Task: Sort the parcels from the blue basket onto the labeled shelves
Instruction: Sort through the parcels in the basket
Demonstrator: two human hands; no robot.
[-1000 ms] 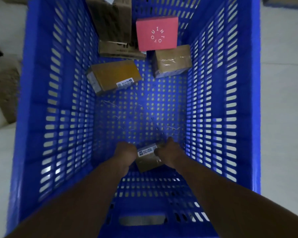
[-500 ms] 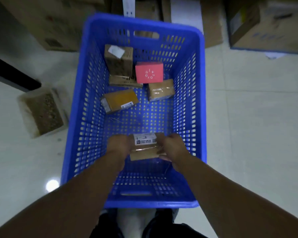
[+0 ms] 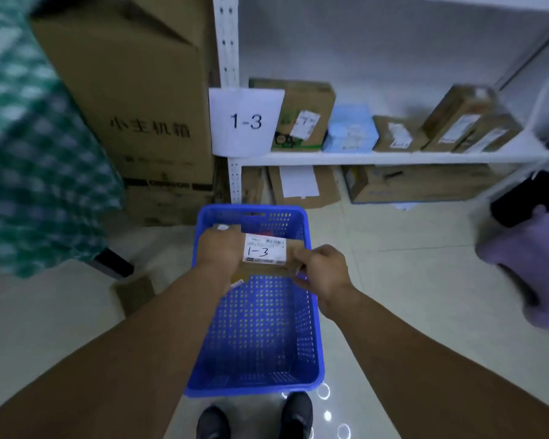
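Now raised: the parcel (image 3: 267, 268) has been lifted off the basket floor, where it was gripped a second ago, and is held above the 12 o'clock end of the blue basket (image 3: 254, 388).
Left hand: the left hand (image 3: 219, 248) is curled round the parcel's 9 o'clock end.
Right hand: the right hand (image 3: 322, 270) is pinched on the 3 o'clock end, with its fingers curled.
Sticker: "1-3" is handwritten on the sticker (image 3: 264, 250), which is turned upward.
View: the gaze has been raised from the basket's inside to the shelf (image 3: 393, 158) at 12 o'clock, where a paper sign (image 3: 246, 122) marked "1-3" is hung.
Meaning: the destination is judged to be matched. What is left is for the parcel to be set on that shelf beside the boxes (image 3: 301, 118) stored there.
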